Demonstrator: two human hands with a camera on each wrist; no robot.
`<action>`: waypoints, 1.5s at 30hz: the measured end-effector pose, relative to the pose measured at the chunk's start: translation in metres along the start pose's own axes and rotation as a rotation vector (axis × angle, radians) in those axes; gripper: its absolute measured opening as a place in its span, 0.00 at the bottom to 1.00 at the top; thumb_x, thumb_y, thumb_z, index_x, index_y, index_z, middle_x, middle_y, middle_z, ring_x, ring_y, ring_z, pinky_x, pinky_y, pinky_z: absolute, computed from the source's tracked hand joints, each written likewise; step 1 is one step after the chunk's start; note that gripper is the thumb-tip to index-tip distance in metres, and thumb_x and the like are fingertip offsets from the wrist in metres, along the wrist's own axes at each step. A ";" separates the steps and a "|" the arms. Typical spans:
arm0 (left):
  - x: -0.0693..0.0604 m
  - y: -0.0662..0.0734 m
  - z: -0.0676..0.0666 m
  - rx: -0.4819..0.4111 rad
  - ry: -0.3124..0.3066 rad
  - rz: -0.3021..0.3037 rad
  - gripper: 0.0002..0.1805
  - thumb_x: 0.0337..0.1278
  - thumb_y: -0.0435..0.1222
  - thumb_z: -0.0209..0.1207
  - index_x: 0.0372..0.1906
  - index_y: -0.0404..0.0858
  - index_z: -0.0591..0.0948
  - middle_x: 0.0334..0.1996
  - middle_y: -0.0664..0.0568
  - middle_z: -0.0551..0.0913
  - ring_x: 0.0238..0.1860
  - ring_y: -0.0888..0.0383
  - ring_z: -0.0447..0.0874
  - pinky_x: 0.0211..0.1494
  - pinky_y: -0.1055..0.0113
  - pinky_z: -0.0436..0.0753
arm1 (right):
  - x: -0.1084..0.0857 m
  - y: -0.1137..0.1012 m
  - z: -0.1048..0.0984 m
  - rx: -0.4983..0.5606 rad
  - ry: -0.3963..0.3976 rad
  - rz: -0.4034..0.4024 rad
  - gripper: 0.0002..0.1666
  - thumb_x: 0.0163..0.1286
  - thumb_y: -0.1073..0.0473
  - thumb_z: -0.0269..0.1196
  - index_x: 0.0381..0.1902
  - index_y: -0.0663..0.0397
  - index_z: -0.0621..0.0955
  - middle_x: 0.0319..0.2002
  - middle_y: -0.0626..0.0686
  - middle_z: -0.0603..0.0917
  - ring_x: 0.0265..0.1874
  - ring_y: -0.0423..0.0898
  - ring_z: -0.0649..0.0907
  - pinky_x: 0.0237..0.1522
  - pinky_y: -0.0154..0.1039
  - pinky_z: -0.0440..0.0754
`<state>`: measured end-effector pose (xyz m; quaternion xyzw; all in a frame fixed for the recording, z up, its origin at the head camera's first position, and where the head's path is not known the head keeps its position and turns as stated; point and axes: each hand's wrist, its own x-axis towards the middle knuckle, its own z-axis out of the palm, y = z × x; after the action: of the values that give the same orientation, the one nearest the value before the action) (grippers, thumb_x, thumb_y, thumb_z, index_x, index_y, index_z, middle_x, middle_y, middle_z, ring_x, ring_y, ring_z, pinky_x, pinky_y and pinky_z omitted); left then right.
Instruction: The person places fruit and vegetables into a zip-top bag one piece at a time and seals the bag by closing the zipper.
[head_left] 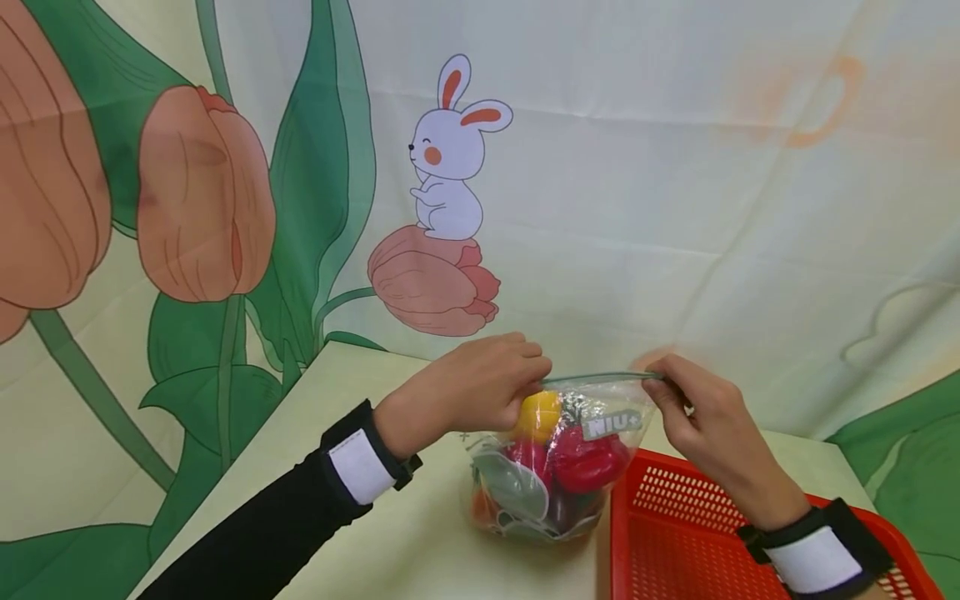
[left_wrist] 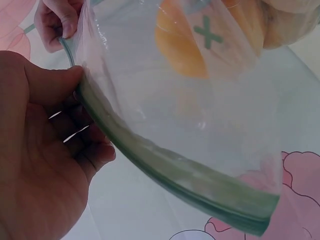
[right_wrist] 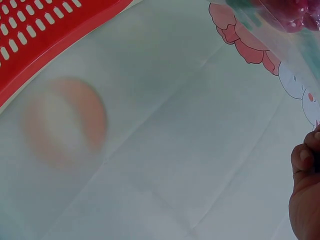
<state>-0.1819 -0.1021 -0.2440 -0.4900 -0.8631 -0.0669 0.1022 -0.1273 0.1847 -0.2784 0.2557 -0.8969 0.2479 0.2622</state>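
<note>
A clear zip-lock bag (head_left: 577, 508) with a green zip strip stands on the table in the head view. Inside it show a yellow item (head_left: 542, 414), red pepper-like items (head_left: 588, 458) and darker things lower down, partly hidden by the print. My left hand (head_left: 480, 379) pinches the strip towards its left end. At the strip's right end, my right hand (head_left: 708, 417) grips the bag's top corner. The left wrist view shows my left thumb pressed against the green strip (left_wrist: 165, 180). Only part of a hand (right_wrist: 306, 185) appears at the right edge of the right wrist view.
A red perforated plastic basket (head_left: 626, 533) stands just right of the bag, below my right forearm. The pale tabletop (head_left: 390, 533) extends to the left. Behind it hangs a cloth (head_left: 637, 208) printed with tulips and a rabbit.
</note>
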 end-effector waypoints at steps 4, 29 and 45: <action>-0.001 0.000 -0.001 0.003 -0.008 0.002 0.04 0.60 0.41 0.54 0.34 0.48 0.78 0.25 0.60 0.72 0.31 0.63 0.69 0.34 0.72 0.70 | -0.001 0.000 0.001 -0.009 0.006 -0.019 0.12 0.69 0.65 0.57 0.46 0.42 0.79 0.36 0.38 0.78 0.25 0.33 0.69 0.26 0.25 0.67; -0.012 -0.013 -0.004 -0.045 -0.058 -0.006 0.03 0.61 0.40 0.56 0.36 0.47 0.79 0.26 0.60 0.73 0.32 0.63 0.69 0.34 0.72 0.72 | -0.008 0.003 0.000 -0.064 0.006 0.028 0.11 0.66 0.67 0.61 0.40 0.42 0.77 0.27 0.38 0.71 0.24 0.33 0.68 0.26 0.25 0.66; -0.023 -0.030 -0.009 -0.055 -0.052 -0.083 0.05 0.59 0.37 0.55 0.29 0.45 0.77 0.21 0.57 0.70 0.26 0.61 0.68 0.27 0.72 0.68 | -0.011 0.011 0.001 -0.100 0.027 0.049 0.08 0.66 0.68 0.60 0.37 0.48 0.76 0.25 0.40 0.69 0.22 0.34 0.67 0.23 0.25 0.64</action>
<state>-0.1953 -0.1380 -0.2415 -0.4580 -0.8829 -0.0821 0.0634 -0.1260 0.1958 -0.2892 0.2169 -0.9106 0.2123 0.2805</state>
